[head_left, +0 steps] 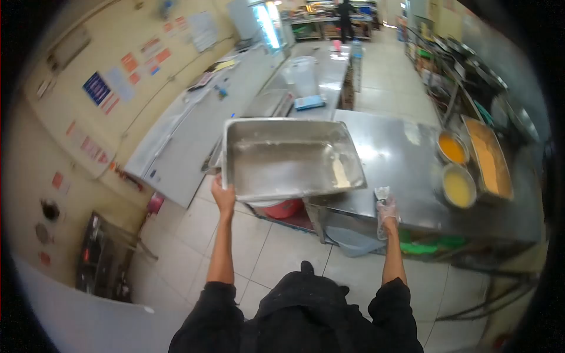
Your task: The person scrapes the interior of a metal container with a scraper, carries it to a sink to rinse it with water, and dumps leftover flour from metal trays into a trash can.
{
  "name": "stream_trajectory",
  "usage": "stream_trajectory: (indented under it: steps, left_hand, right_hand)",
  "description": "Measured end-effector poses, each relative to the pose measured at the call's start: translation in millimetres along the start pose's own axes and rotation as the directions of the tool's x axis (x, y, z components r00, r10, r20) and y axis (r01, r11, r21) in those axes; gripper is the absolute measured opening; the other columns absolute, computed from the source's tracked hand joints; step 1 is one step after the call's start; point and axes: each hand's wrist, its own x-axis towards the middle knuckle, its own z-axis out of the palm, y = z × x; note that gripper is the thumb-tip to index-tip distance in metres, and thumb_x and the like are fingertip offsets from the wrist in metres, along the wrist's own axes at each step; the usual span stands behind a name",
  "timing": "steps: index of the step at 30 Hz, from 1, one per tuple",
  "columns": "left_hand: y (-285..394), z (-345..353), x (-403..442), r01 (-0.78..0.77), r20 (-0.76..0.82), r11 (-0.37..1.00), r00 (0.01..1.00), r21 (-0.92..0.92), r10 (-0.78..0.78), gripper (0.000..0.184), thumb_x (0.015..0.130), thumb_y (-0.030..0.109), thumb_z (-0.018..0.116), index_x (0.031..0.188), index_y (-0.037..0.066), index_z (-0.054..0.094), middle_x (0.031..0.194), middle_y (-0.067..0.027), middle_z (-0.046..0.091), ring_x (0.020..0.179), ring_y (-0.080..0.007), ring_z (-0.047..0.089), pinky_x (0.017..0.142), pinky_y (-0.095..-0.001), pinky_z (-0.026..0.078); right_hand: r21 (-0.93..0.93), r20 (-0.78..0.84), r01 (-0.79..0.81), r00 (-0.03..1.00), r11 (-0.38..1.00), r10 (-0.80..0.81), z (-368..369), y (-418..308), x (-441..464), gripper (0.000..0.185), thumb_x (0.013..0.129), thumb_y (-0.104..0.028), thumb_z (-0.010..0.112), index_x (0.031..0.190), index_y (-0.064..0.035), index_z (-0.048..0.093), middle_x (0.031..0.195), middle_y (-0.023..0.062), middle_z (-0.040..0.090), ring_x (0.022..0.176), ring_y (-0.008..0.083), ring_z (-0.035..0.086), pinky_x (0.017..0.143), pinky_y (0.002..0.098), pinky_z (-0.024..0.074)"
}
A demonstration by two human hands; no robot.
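My left hand [223, 197] grips the near left corner of a deep steel pan [276, 193], which is tilted towards me over the counter's left end. A pale, elongated piece [339, 172] lies at the pan's right side; its kind is unclear. My right hand [387, 212], in a clear plastic glove, is at the front edge of the steel counter [400, 153], apart from the pan. Its fingers are closed around a small whitish, crumpled-looking thing [382, 192] that I cannot identify.
On the counter's right stand a bowl of orange liquid [452, 148], a bowl of yellow liquid [458, 187] and a long tray of orange crumbs [491, 159]. A clear plastic container [304, 76] and blue box [309, 103] stand beyond the pan. A person [345, 20] stands far back.
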Motion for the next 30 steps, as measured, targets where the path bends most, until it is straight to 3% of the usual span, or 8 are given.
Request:
stream_trajectory:
  steps: [5,11,13,20,23,25,27,30]
  left_hand:
    - [-78.4,-41.9,-59.2,0.113,-0.219,0.986,0.966,-0.119,-0.137,0.040,0.070,-0.006,0.051,0.110,-0.008,0.050,0.100,-0.0147,0.061,0.093,-0.0215,0.059,0.086,-0.0294,0.043]
    - [-105.5,-94.6,-95.1,0.328,-0.144,0.909,0.917,-0.259,-0.372,0.043,0.070,-0.009,0.049,0.113,-0.008,0.047,0.103,-0.0152,0.059,0.096,-0.0209,0.058,0.088,-0.0302,0.043]
    - [-119.4,-114.0,-89.2,0.324,-0.162,0.901,0.911,-0.288,-0.379,0.042,0.070,-0.009,0.049,0.112,-0.008,0.048,0.103,-0.0146,0.059,0.097,-0.0205,0.058,0.088,-0.0304,0.043]
    - [-142.9,-224.3,-37.6,0.198,-0.202,0.962,0.951,-0.186,-0.235,0.037,0.075,-0.006,0.054,0.111,-0.004,0.049,0.095,-0.0085,0.057,0.087,-0.0144,0.056,0.080,-0.0255,0.044]
    - [-148.8,-283.4,0.3,0.158,-0.243,0.975,0.951,-0.155,-0.193,0.038,0.077,-0.006,0.052,0.114,-0.007,0.046,0.098,-0.0096,0.058,0.089,-0.0155,0.057,0.083,-0.0272,0.044]
    - [-144.8,-316.2,31.6,0.099,-0.267,0.983,0.954,-0.155,-0.138,0.038,0.077,-0.007,0.051,0.114,-0.006,0.046,0.099,-0.0107,0.058,0.090,-0.0163,0.056,0.083,-0.0276,0.043]
    - [-128.4,-330.9,59.7,0.046,-0.288,0.987,0.953,-0.157,-0.090,0.038,0.077,-0.007,0.049,0.114,-0.005,0.045,0.099,-0.0118,0.058,0.091,-0.0170,0.056,0.084,-0.0280,0.042]
    - [-113.3,-324.2,90.9,-0.072,-0.451,0.983,0.892,-0.166,-0.011,0.033,0.080,-0.006,0.048,0.113,-0.005,0.046,0.100,-0.0109,0.056,0.090,-0.0139,0.053,0.081,-0.0253,0.041]
  right_hand:
    - [-0.304,-0.209,0.254,0.923,0.918,-0.324,51.2,-13.9,4.4,0.072,0.080,-0.036,0.064,0.134,0.0033,0.036,0.134,0.0260,0.040,0.125,0.0346,0.039,0.106,0.0373,0.0274]
    - [0.079,0.148,0.343,0.925,0.936,-0.351,135.9,-42.4,-27.3,0.061,0.086,-0.029,0.059,0.134,-0.0002,0.036,0.122,0.0231,0.050,0.116,0.0338,0.047,0.095,0.0394,0.0394]
    - [0.586,0.236,-0.083,0.969,0.806,-0.072,152.6,-100.1,-65.9,0.056,0.086,-0.024,0.057,0.133,-0.0026,0.037,0.114,0.0198,0.055,0.104,0.0276,0.056,0.083,0.0353,0.0468]
    - [0.267,0.209,-0.043,0.978,0.963,-0.014,277.9,-124.5,-107.5,0.058,0.078,-0.003,0.062,0.130,-0.0051,0.037,0.107,0.0109,0.052,0.076,0.0156,0.055,0.059,0.0260,0.0478]
    - [0.316,0.155,0.011,0.986,0.949,-0.063,338.3,-137.8,-131.3,0.065,0.077,0.001,0.062,0.135,-0.0054,0.032,0.104,0.0095,0.052,0.074,0.0153,0.055,0.058,0.0268,0.0484]
    - [0.563,0.226,-0.065,0.971,0.824,-0.078,368.3,-192.4,-164.1,0.075,0.075,0.000,0.065,0.138,-0.0060,0.025,0.105,0.0097,0.052,0.080,0.0187,0.056,0.067,0.0303,0.0503]
    - [0.898,0.296,-0.202,0.935,0.391,-0.197,412.7,-209.1,-166.8,0.072,0.078,-0.003,0.064,0.138,-0.0065,0.023,0.105,0.0099,0.052,0.087,0.0225,0.056,0.077,0.0333,0.0497]
    - [0.796,0.588,-0.514,0.781,0.319,-0.208,500.2,-232.0,-144.4,0.044,0.085,-0.005,0.055,0.126,-0.0057,0.040,0.102,0.0105,0.054,0.090,0.0243,0.055,0.082,0.0339,0.0483]
